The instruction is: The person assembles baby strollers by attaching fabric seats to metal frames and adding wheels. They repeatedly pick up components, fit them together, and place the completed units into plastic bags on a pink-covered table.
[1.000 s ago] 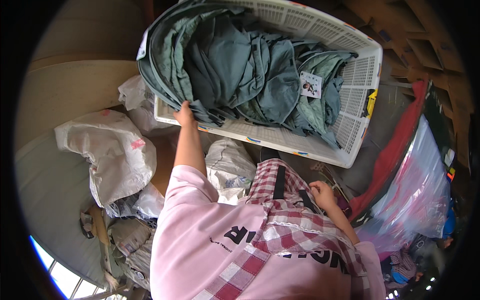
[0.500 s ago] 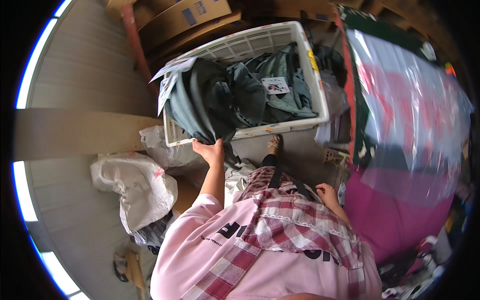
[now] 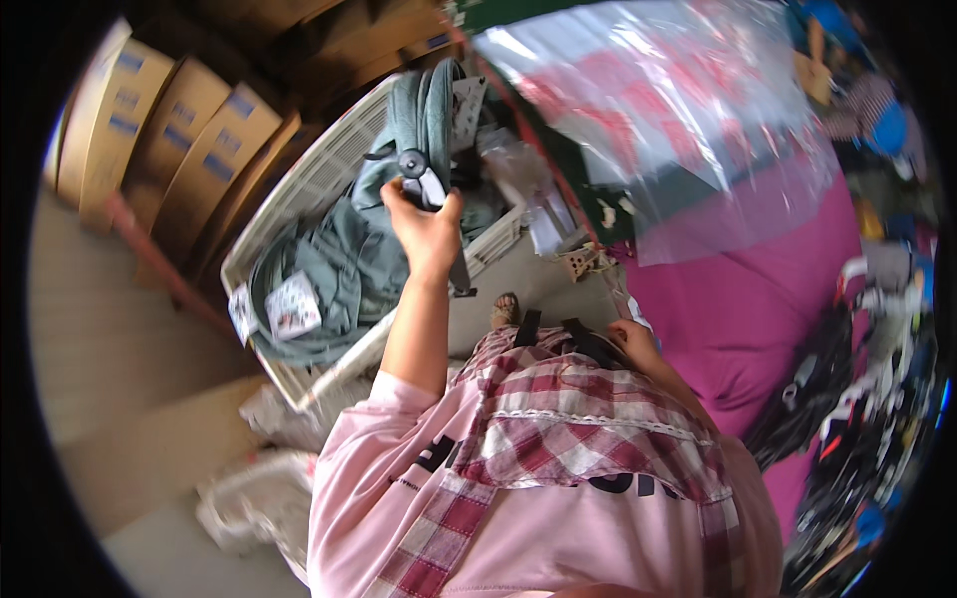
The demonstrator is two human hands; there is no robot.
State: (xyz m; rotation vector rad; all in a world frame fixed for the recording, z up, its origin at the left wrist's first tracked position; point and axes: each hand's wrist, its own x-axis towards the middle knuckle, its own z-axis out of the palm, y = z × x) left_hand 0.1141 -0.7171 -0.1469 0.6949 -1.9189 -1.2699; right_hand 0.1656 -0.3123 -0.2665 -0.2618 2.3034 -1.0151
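My left hand [image 3: 427, 234] is closed on a grey-green fabric piece [image 3: 421, 110] that stands folded up over the basket. A round black fitting [image 3: 411, 163] and a pale, curved part sit at my fingers, and a black strap hangs below my wrist. A printed card [image 3: 467, 110] is beside the raised fabric. More grey-green fabric pieces [image 3: 344, 264] lie in the white plastic basket [image 3: 289, 159], with a printed card [image 3: 293, 307] on top. Low beside my apron, my right hand [image 3: 636, 341] has its fingers curled in, and no object shows in it.
Cardboard boxes [image 3: 194, 135] stand behind the basket at the left. On the right, a clear plastic sheet [image 3: 678, 110] covers pale and red goods beside magenta cloth [image 3: 738, 289]. Plastic bags [image 3: 264, 503] lie at lower left. Other people [image 3: 877, 125] are at far right.
My view has turned to the right. My left hand has moved to the basket's right part, with the grey-green fabric raised and the black fitting now showing. My right hand stays low by my side.
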